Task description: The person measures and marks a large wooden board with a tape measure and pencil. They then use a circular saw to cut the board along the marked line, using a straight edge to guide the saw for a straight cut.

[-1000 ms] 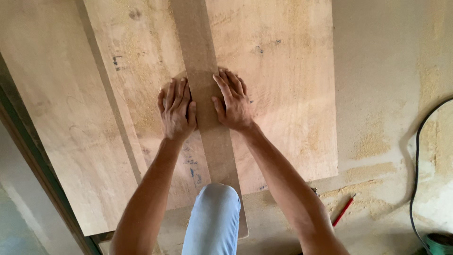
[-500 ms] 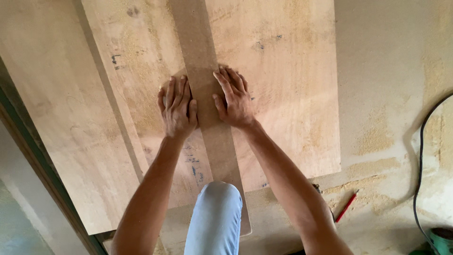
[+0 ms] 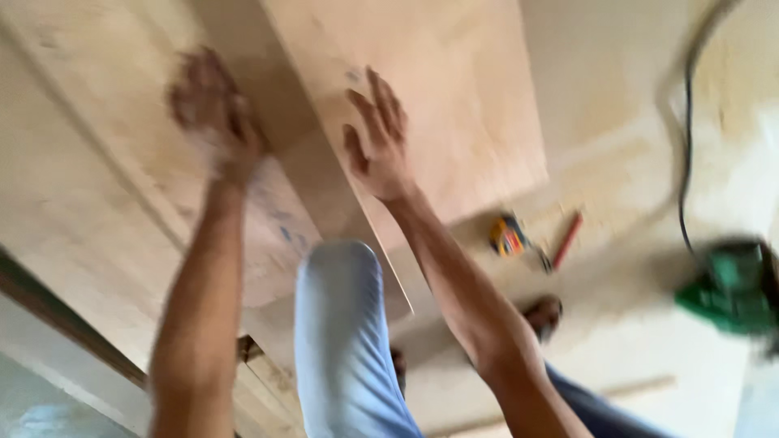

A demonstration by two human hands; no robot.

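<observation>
Plywood, pale and dusty, fills most of the view: a narrow strip [image 3: 324,186] lies along a big plywood sheet [image 3: 454,105], which rests over other boards [image 3: 89,186] on the floor [image 3: 633,341]. Both hands are on that wood. The right hand [image 3: 377,142] is spread flat, fingers apart, its palm pressed at the edge where strip and sheet meet, holding nothing. The left hand [image 3: 213,109] is badly blurred; it sits on or just above the strip's far side, and I cannot tell how open it is. A knee in light trousers [image 3: 341,324] is set near the strip's lower end. From where things stand, I'd judge the strip could skid out of line if one palm bears harder than the other, since nothing but hands pins it. Off to the side lie a yellow tape measure [image 3: 507,235], a red pencil [image 3: 566,239] and a green power tool [image 3: 730,284] with its black cord [image 3: 688,162].
</observation>
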